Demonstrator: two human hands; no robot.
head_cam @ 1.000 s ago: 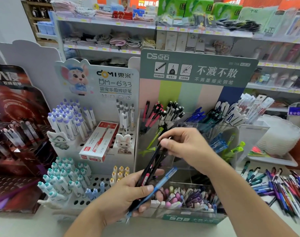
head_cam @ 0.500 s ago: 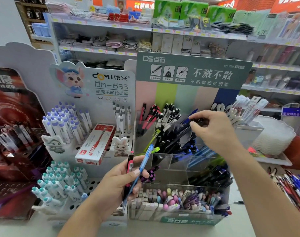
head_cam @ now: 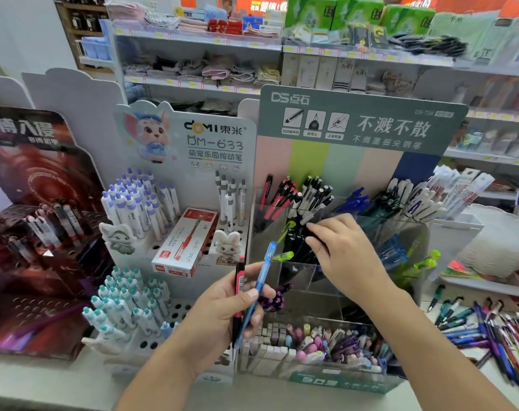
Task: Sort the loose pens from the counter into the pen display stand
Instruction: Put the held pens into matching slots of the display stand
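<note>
While gripping a red pen and a blue pen | left hand low, before stand | right hand curled on black pens in stand's middle bin | loose pens on counter, far right

Blue pen and red-black pen upright before clear pen display stand, loose pens right

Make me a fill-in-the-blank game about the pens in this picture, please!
1. The left hand holds a red pen and a ____ pen.
2. The right hand reaches into the compartment of ____ pens.
3. The loose pens lie on the counter to the person's ____.
4. The box on the white stand pictures a ____ pen.

Missing words: blue; black; right; red
</note>
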